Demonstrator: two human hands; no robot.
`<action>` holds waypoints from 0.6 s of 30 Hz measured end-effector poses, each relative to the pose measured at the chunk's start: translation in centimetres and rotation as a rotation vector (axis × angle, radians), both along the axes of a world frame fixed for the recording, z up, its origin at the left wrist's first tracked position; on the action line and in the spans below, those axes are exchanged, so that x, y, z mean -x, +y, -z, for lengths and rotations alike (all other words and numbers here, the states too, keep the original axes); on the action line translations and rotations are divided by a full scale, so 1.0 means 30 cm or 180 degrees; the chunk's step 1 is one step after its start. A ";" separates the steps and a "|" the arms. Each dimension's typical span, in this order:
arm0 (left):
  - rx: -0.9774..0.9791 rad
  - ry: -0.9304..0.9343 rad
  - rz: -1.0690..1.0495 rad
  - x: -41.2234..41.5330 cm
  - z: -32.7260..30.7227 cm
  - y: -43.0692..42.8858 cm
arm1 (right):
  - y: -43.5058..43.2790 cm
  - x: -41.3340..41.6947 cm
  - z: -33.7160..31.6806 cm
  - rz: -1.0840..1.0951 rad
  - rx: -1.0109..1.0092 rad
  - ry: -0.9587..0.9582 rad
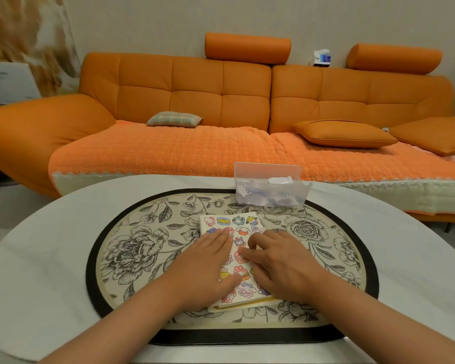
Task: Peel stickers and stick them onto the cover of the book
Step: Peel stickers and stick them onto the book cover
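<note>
A cream-covered book (237, 254) lies on the floral placemat (142, 248) in front of me, its cover carrying several colourful cartoon stickers. My left hand (208, 264) lies flat on the book's left half, fingers straight and pointing away from me. My right hand (276, 261) rests on the right half with its fingers bent down, the fingertips pressing on the cover near a pink sticker. Whether a sticker sits under those fingertips is hidden. Both hands cover parts of the book's side edges.
A clear plastic box (269, 189) with paper scraps stands at the placemat's far edge, right of centre. The placemat lies on an oval white table (50, 245). An orange sofa (221, 114) with cushions fills the space behind the table.
</note>
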State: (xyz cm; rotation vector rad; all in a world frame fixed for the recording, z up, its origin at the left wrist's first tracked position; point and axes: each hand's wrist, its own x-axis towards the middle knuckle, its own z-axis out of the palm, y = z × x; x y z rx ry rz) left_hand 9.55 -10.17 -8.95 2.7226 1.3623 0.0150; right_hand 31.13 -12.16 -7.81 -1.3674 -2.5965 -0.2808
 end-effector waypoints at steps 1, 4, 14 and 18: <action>-0.0004 -0.0001 0.0004 0.000 -0.001 0.000 | 0.001 0.000 -0.001 -0.0010 -0.0007 -0.0036; 0.0017 0.0005 0.0023 0.000 -0.006 -0.003 | 0.005 -0.004 -0.005 -0.0022 -0.0135 -0.0082; -0.0231 -0.0543 -0.0415 -0.063 -0.061 0.042 | 0.066 0.073 0.000 0.0667 0.0548 0.0421; 0.0011 0.0132 -0.0699 -0.079 -0.026 0.083 | 0.122 0.115 0.017 0.0522 0.1327 0.0194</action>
